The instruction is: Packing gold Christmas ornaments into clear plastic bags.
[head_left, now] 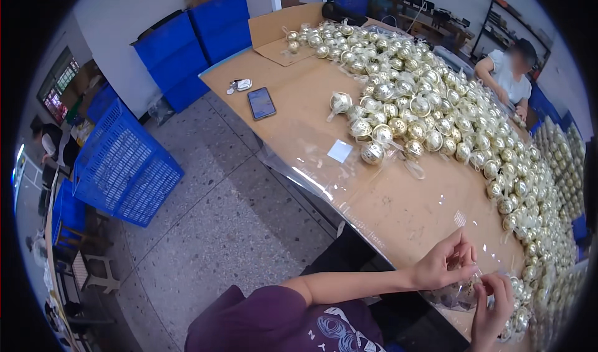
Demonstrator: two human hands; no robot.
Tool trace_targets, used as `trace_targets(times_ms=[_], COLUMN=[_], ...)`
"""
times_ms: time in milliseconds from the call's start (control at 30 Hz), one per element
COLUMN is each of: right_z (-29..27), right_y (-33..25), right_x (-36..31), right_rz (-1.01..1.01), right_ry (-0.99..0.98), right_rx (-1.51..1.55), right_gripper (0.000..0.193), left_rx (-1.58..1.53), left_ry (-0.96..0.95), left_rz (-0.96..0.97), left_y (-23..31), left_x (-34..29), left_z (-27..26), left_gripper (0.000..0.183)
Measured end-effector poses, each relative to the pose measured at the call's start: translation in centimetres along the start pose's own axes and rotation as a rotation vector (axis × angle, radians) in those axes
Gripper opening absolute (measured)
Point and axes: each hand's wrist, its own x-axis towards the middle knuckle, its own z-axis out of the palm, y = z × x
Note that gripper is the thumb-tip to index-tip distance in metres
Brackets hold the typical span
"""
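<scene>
My left hand [445,265] reaches over the near edge of the table, its thumb and fingers pinched together. Close beside it, my right hand [492,302] is also closed in a pinch. Between the fingertips runs something thin and pale, too small to make out. Just below the hands lies crumpled clear plastic [458,297], partly hidden by them. Shiny gold ball ornaments [430,109], many in clear wrapping with pale loops, cover the far and right parts of the table; several lie right next to my right hand.
On the brown tabletop [299,97] lie a phone [261,103], a small silvery packet [243,84] and a white square card [340,151]. Clear film covers the table's near edge. Blue crates [128,165] stand on the floor at left. Across the table sits another person [507,75].
</scene>
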Motion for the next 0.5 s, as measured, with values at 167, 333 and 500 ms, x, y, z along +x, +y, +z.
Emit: trace_targets(times_ms=[167, 333, 500], right_z=[0.8, 0.2, 1.5], right_y=[0.4, -1.0, -0.8], right_x=[-1.3, -1.4, -0.5], right_rz=[-0.133, -0.179, -0.180], right_ry=[0.306, 0.304, 0.285], right_rx=[-0.230, -0.358, -0.178], right_gripper=[0.019, 0.019, 0.020], left_rx=[-0.005, -0.049, 0.247], left_ry=[-0.082, -0.098, 0.003], left_rz=[0.005, -0.037, 0.132], left_y=[-0.5, -1.6, 0.8], left_x=[0.4, 0.4, 0.1], left_z=[0.2, 0.3, -0.4], left_gripper=[0.034, 0.031, 0.039])
